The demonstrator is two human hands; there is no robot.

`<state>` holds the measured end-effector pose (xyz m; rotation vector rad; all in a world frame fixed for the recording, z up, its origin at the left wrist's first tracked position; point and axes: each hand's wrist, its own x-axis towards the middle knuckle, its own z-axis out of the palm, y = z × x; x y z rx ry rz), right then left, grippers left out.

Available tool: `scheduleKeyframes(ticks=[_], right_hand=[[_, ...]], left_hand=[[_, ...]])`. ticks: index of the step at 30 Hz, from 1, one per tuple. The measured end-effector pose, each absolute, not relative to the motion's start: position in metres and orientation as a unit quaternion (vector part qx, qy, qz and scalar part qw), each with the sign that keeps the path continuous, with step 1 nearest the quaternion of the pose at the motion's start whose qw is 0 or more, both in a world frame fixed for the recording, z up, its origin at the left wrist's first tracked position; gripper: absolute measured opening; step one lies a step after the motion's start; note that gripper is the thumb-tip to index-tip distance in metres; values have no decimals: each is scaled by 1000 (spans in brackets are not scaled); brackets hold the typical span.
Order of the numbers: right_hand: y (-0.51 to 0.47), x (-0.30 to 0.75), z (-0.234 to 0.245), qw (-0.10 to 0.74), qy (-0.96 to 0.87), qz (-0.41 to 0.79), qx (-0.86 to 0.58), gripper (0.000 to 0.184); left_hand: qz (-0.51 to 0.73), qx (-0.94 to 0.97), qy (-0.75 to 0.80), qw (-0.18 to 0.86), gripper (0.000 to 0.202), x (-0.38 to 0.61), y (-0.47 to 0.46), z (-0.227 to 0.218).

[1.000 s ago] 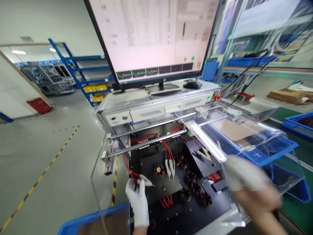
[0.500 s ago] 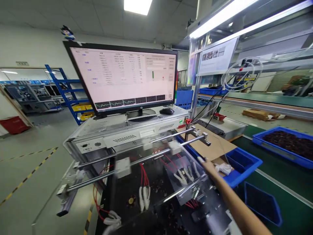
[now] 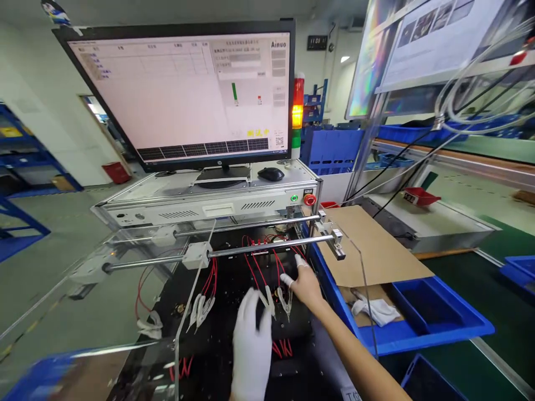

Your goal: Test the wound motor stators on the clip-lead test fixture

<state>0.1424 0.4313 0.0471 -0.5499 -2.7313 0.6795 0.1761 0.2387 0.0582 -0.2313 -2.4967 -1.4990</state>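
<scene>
My left hand [image 3: 252, 348], in a white glove, is over the black work surface [image 3: 225, 362] with fingers and thumb apart. Its fingertips are close to an alligator clip [image 3: 270, 301] with pale sleeves and red wires; whether they touch cannot be made out. Farther right, my right hand [image 3: 307, 285] reaches in with thumb and index finger spread, white covers on the fingertips. Just below its thumb lies another pale-sleeved clip [image 3: 285, 301]. A further group of clips [image 3: 201, 311] lies to the left, near a small round coil part [image 3: 180, 308].
A clear cover [image 3: 179, 334] on sliding blocks [image 3: 197, 255] and metal rails [image 3: 259, 245] stands left of my hands. Behind are a tester [image 3: 217, 209] with a red stop button [image 3: 310, 199] and a monitor [image 3: 179, 94]. A blue tray [image 3: 455, 328] holds cardboard and a white glove [image 3: 376, 311].
The clear cover has slid left along the rails. My left hand has come into view, and my right hand has moved left over the clips. The screen's rows and traces have cleared.
</scene>
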Motion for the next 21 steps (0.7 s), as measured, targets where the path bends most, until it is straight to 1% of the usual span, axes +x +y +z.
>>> scheduleKeyframes(ticks=[1,3,4,5,6,8,10,11,13,14,15,16,18,19,20,21], right_hand=[[422,144,50,105,-948,249,-170,63],[407,146,54,31,-949,269,-158,51],[403,146,55,8,-949,271,-159,47],[402,146,57,-2,-949,272,-162,46],[404,147,58,-4,-948,272,-167,50],[413,150,58,3,-944,272,-186,62],[425,155,56,43,-944,256,-204,71],[430,156,55,76,-946,240,-205,72],[432,155,51,121,-956,206,-173,67],[430,151,49,112,-964,193,-146,60],[427,145,49,79,-972,185,-120,52],[422,139,49,33,-978,182,-98,44],[415,129,53,-42,-981,173,-70,30],[413,130,54,-50,-981,172,-70,26],[413,137,54,-39,-980,179,-75,26],[414,152,51,-20,-976,199,-83,27]], left_hand=[[-501,-63,-860,76,41,161,254,56],[-486,-24,-874,0,53,132,277,47],[-482,-9,-876,-23,58,120,285,42],[-478,-3,-878,-32,60,110,289,37],[-474,-2,-880,-28,60,104,291,34],[-471,-6,-882,-13,57,100,288,31],[-468,-1,-883,-12,55,109,277,33],[-457,-2,-890,-4,57,119,269,33],[-392,-22,-919,41,65,147,249,29],[-340,-42,-937,67,69,165,238,23],[-278,-61,-956,78,67,184,227,16],[-217,-75,-972,57,63,202,216,7],[-111,-75,-990,-41,56,232,196,-14],[-72,-74,-992,-75,52,242,188,-24],[-42,-72,-992,-90,49,248,181,-34],[-21,-72,-994,-86,46,251,175,-42]])
